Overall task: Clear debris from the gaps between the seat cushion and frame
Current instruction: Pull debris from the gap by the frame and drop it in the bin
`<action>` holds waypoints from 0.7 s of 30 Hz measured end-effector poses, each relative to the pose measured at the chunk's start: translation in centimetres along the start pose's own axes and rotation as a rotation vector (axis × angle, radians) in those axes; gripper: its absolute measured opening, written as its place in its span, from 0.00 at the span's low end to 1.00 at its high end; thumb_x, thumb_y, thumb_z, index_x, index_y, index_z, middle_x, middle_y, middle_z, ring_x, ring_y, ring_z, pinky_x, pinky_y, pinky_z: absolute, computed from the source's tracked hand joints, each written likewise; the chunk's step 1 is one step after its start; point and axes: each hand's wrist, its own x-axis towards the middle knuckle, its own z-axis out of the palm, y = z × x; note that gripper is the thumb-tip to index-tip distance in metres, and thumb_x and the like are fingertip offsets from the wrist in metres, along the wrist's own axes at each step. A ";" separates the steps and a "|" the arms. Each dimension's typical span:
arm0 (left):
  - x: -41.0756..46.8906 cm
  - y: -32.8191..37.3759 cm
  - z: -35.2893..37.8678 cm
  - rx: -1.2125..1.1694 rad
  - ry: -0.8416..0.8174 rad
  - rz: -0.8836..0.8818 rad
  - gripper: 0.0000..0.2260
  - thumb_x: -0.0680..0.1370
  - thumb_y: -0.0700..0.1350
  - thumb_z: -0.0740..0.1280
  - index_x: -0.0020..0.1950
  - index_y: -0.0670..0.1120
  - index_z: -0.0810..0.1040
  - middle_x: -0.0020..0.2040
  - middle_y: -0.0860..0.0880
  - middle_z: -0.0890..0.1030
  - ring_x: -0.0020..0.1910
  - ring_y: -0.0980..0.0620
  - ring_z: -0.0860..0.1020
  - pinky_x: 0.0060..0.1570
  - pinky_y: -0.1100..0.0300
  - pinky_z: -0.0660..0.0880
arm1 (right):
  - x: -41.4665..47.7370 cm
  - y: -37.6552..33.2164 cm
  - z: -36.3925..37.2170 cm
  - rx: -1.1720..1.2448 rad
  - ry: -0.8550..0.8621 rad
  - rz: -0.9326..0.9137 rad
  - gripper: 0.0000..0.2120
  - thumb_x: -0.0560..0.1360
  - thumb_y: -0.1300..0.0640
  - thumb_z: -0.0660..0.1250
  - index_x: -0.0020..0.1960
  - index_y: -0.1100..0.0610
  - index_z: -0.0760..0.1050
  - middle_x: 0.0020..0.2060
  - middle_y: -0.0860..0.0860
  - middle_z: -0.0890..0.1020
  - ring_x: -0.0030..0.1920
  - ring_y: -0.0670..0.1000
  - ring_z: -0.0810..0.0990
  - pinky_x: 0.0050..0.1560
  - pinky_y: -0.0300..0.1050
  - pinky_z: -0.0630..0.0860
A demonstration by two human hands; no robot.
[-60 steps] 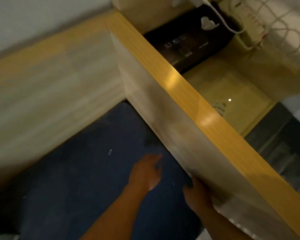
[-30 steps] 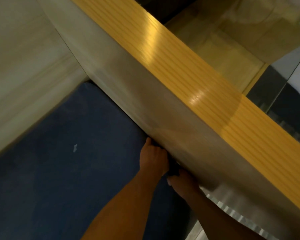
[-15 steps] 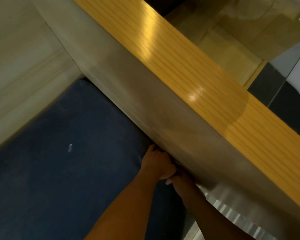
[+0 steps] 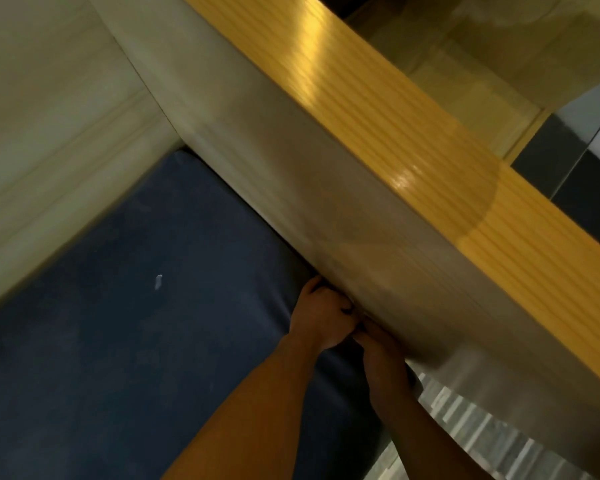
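A dark blue seat cushion fills the lower left, set in the corner of a pale wooden frame. The frame's side panel runs diagonally and has a yellow wood top. My left hand grips the cushion's edge where it meets this panel, fingers curled into the gap. My right hand is right beside it, pressed into the same gap, and its fingers are hidden under the panel. A small white scrap of debris lies on the cushion, left of both hands.
The frame's pale back panel stands at the left. Beyond the yellow top lie a yellowish surface and dark floor tiles. A pale striped surface shows under the side panel at the lower right.
Two seconds ago my left hand hovered open over the cushion; both hands have since closed in on the gap. In the last half second they have barely moved. The view has shifted closer.
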 end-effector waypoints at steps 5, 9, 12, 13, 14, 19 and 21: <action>-0.7 0.6 -0.6 -0.114 0.000 -0.066 0.15 0.77 0.54 0.62 0.39 0.48 0.83 0.42 0.49 0.85 0.53 0.53 0.78 0.74 0.53 0.49 | -1.2 -1.0 0.3 0.058 0.127 -0.014 0.08 0.76 0.53 0.63 0.40 0.51 0.78 0.38 0.44 0.81 0.40 0.44 0.78 0.48 0.42 0.75; -2.2 1.1 -1.4 -0.417 0.011 -0.165 0.11 0.77 0.50 0.65 0.40 0.46 0.81 0.46 0.47 0.84 0.52 0.52 0.78 0.71 0.59 0.45 | -2.1 -2.1 1.3 0.181 0.244 -0.009 0.08 0.77 0.53 0.63 0.41 0.50 0.78 0.38 0.40 0.79 0.42 0.40 0.77 0.52 0.41 0.68; -4.8 0.4 -2.0 -0.659 0.046 -0.282 0.08 0.75 0.46 0.69 0.38 0.44 0.81 0.38 0.51 0.82 0.39 0.58 0.78 0.49 0.70 0.67 | -3.2 -2.1 2.8 0.168 0.247 0.038 0.08 0.76 0.51 0.63 0.45 0.52 0.79 0.45 0.50 0.83 0.49 0.51 0.81 0.56 0.50 0.74; -6.0 0.0 -2.1 -0.751 0.080 -0.333 0.07 0.74 0.45 0.71 0.37 0.45 0.80 0.36 0.52 0.81 0.37 0.59 0.77 0.40 0.72 0.70 | -3.6 -2.0 3.4 0.144 0.245 0.044 0.07 0.75 0.50 0.64 0.44 0.52 0.79 0.45 0.50 0.83 0.49 0.52 0.81 0.55 0.51 0.75; -7.1 -0.4 -2.3 -0.830 0.122 -0.381 0.06 0.74 0.44 0.71 0.37 0.45 0.80 0.36 0.52 0.81 0.36 0.59 0.78 0.36 0.72 0.72 | -4.0 -1.9 4.1 0.115 0.233 0.042 0.07 0.74 0.50 0.66 0.42 0.51 0.80 0.45 0.50 0.84 0.48 0.51 0.81 0.52 0.49 0.77; -12.3 -2.3 -4.2 -1.006 0.356 -0.481 0.04 0.73 0.44 0.71 0.41 0.44 0.81 0.40 0.48 0.85 0.41 0.53 0.83 0.40 0.64 0.78 | -6.4 -3.5 7.9 0.116 0.165 0.040 0.07 0.70 0.52 0.72 0.43 0.54 0.78 0.40 0.50 0.83 0.43 0.50 0.82 0.42 0.44 0.78; -14.3 -3.2 -6.0 -1.056 0.455 -0.504 0.03 0.73 0.43 0.72 0.39 0.45 0.81 0.37 0.48 0.85 0.39 0.55 0.83 0.37 0.67 0.77 | -7.6 -5.3 9.5 0.145 0.055 0.005 0.11 0.69 0.56 0.73 0.48 0.57 0.76 0.41 0.51 0.83 0.42 0.50 0.83 0.45 0.43 0.78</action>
